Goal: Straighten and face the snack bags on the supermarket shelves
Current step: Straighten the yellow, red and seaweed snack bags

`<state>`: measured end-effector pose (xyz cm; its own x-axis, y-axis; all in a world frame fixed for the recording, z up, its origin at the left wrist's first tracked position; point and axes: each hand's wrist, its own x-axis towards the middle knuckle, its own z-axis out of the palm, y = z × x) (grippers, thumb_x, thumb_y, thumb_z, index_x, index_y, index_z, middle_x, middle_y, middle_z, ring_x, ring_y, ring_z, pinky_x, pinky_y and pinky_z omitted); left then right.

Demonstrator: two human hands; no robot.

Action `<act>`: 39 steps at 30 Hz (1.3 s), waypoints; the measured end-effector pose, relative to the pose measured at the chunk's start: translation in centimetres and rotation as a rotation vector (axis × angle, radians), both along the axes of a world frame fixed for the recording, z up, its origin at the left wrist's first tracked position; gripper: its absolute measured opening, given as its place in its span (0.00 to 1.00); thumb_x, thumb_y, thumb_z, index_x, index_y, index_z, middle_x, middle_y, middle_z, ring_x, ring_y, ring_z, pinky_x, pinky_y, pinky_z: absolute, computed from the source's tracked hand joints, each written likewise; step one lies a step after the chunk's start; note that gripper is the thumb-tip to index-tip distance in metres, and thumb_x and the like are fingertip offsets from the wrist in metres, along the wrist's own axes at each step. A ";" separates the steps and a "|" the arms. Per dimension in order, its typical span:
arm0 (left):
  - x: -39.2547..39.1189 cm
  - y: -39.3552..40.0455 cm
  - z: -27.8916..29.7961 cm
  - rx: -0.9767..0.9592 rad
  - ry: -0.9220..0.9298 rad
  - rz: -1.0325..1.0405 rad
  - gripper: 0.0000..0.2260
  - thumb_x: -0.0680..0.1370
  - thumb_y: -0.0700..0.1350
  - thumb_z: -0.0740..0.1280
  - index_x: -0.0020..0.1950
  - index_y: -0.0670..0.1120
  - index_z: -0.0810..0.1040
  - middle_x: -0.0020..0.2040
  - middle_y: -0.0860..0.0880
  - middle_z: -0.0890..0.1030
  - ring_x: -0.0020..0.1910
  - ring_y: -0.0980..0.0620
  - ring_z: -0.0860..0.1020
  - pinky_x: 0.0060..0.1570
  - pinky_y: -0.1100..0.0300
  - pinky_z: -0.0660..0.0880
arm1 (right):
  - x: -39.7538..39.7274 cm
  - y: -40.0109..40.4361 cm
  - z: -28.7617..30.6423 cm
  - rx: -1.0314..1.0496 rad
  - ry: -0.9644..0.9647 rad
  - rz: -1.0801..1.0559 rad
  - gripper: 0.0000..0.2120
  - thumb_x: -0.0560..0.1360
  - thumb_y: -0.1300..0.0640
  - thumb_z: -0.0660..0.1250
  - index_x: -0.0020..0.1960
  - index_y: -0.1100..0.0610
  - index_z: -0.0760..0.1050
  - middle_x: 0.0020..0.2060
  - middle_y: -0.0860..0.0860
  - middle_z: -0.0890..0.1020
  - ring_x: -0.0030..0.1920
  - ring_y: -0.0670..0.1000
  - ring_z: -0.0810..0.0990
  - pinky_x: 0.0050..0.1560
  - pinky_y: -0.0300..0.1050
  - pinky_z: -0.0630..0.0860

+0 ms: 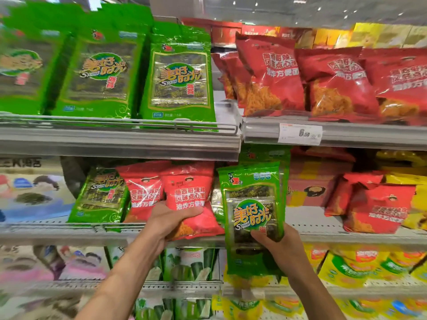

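— Progress? 
— Top rows faced. Mid-frame, left hand (169,221) grips a glossy red noodle-snack bag (189,204); right hand (280,247) pinches a green foil seaweed pack (253,218). Middle shelf (323,236) remains mixed.

far-left green bags (20,72): blurred, cut off | price tag (300,134): small print unreadable

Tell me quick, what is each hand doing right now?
Left hand: grips the red snack bag on the middle shelf.
Right hand: holds the green seaweed bag.
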<state>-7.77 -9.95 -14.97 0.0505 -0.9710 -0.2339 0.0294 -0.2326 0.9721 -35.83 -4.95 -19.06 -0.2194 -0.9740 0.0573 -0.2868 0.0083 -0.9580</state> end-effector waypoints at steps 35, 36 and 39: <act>8.6 10.5 -2.4 0.094 -0.099 -0.085 0.26 0.61 0.41 0.84 0.57 0.42 0.82 0.49 0.45 0.87 0.49 0.47 0.85 0.53 0.54 0.80 | 13.0 -10.5 2.1 0.140 0.882 -0.083 0.43 0.75 0.29 0.63 0.70 0.66 0.67 0.42 0.52 0.77 0.42 0.55 0.81 0.42 0.47 0.74; 8.3 10.5 -2.4 0.092 -0.097 -0.087 0.26 0.61 0.42 0.84 0.57 0.43 0.82 0.49 0.46 0.87 0.49 0.48 0.85 0.52 0.55 0.80 | 13.1 -10.1 2.1 0.133 0.941 -0.081 0.42 0.76 0.30 0.62 0.70 0.66 0.67 0.47 0.54 0.80 0.48 0.58 0.82 0.43 0.48 0.74; 7.3 10.3 -2.2 0.071 -0.098 -0.072 0.25 0.60 0.42 0.84 0.55 0.44 0.83 0.47 0.47 0.87 0.48 0.49 0.86 0.45 0.60 0.80 | 12.7 -8.8 2.3 0.115 1.054 -0.059 0.38 0.78 0.33 0.62 0.69 0.66 0.68 0.54 0.57 0.81 0.55 0.60 0.83 0.42 0.48 0.75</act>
<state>-0.52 0.36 -17.16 0.0076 -0.9541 -0.2994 -0.0845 -0.2990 0.9505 -23.10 -13.71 -16.74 -0.1599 -0.9750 0.1541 -0.9680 0.1243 -0.2180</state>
